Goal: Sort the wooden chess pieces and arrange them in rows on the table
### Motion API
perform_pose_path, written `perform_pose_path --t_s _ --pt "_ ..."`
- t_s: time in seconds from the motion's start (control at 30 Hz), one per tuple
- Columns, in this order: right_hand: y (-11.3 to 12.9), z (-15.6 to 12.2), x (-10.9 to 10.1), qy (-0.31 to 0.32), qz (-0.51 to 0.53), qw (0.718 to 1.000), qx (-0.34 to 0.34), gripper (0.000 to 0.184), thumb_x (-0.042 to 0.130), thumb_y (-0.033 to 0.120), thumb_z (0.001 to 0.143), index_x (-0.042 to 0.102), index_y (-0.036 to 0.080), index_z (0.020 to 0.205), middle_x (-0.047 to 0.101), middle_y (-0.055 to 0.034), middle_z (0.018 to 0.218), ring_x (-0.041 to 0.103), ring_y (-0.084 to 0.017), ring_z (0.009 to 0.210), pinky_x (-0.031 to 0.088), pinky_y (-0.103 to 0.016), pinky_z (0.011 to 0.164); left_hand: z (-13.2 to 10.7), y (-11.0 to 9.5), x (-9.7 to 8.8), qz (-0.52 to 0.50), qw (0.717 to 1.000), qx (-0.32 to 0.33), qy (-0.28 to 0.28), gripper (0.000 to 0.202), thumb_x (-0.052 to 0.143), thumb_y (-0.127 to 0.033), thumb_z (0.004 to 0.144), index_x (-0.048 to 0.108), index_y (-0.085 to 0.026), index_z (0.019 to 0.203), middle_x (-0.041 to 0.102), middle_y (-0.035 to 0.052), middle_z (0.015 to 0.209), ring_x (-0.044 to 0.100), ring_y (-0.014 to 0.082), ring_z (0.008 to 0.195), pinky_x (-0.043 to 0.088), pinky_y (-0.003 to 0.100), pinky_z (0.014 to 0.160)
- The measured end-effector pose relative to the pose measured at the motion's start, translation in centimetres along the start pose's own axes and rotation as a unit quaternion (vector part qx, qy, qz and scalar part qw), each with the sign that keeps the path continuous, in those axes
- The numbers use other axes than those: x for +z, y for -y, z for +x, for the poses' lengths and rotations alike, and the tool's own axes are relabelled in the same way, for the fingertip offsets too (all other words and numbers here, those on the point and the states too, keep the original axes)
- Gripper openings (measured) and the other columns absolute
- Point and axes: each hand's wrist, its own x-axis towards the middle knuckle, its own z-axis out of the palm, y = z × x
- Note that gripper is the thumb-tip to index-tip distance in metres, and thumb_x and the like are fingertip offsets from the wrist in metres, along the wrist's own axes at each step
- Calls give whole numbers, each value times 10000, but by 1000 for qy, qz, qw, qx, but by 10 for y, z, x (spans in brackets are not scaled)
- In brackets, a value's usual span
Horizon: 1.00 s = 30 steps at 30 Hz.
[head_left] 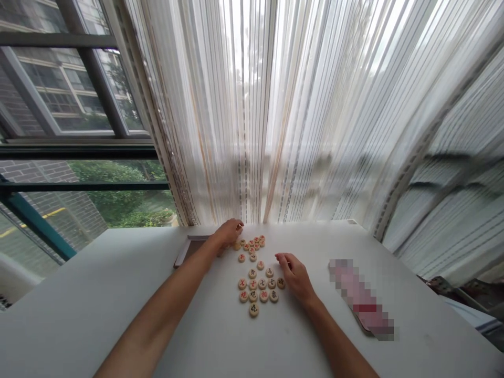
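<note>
Several round wooden chess pieces (258, 283) with red and black characters lie face up on the white table (98, 294). A second small cluster of pieces (252, 244) lies farther back near the curtain. My left hand (229, 231) reaches to that far cluster, fingers curled with the tips at its left edge; whether it holds a piece is hidden. My right hand (295, 275) rests on the table just right of the near group, fingers bent and close together, next to the rightmost piece.
A flat brown box or board (188, 250) lies under my left forearm at the back. A blurred pink and red flat object (360, 296) lies on the table to the right. A sheer striped curtain (299, 115) hangs behind the table, and windows stand at the left.
</note>
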Motion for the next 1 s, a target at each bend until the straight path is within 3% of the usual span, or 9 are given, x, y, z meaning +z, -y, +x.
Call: perform_pose_path --t_s 0.13,0.2,0.27,0.37,0.5,0.63,0.83,1.0 --pt "5 0 -1 -20 -2 1000 -15 408 424 470 980 699 176 1042 712 -107 1042 657 -236 926 532 -341 781 -32 -16 -9 -109 993 41 -31 333 495 -338 968 599 -138 1213 637 137 1185 667 208 1004 541 323 859" --pt "12 -3 -2 -29 -1 999 -29 364 456 445 972 690 178 1059 697 -106 1066 646 -236 930 527 -354 800 -61 -27 -7 -164 984 62 -20 371 449 -374 987 565 -146 1255 691 118 1069 693 203 949 566 310 784" --pt "23 -9 -2 -30 2 998 -52 309 489 406 964 681 189 1070 685 -99 1069 638 -234 945 527 -358 815 -96 -36 0 -226 971 84 -10 381 430 -395 997 545 -161 1275 691 111 1087 692 206 987 569 317 805" --pt "44 -23 2 -1 8 993 -121 236 495 312 969 662 207 1098 667 -95 1052 638 -228 954 542 -357 815 -147 -43 17 -486 870 81 11 355 607 -382 921 591 -138 1177 650 138 1156 664 269 1067 553 389 870" --pt "67 -44 13 50 13 981 -186 243 506 229 958 634 243 1165 644 -97 1082 624 -239 1027 528 -401 910 -190 -44 37 -628 778 25 21 326 678 -347 883 607 -141 1125 664 128 1113 662 287 1069 526 444 924" --pt "76 -54 23 99 7 970 -220 318 568 209 919 607 259 1230 627 -106 1113 611 -250 1048 533 -419 907 -202 -44 47 -671 741 1 32 329 704 -340 863 618 -136 1106 684 130 1081 667 277 1043 508 471 949" --pt "78 -58 26 131 27 966 -222 297 599 186 895 625 272 1178 632 -95 1081 629 -234 988 558 -383 847 -208 -49 54 -680 731 -3 59 348 730 -341 837 632 -149 1110 675 109 1041 661 210 924 528 390 865" --pt "81 -63 26 162 32 961 -221 273 601 168 891 632 275 1140 638 -84 1042 627 -225 969 552 -364 850 -213 -47 58 -690 720 -9 73 291 715 -369 844 629 -136 994 653 74 939 640 184 858 528 378 834"
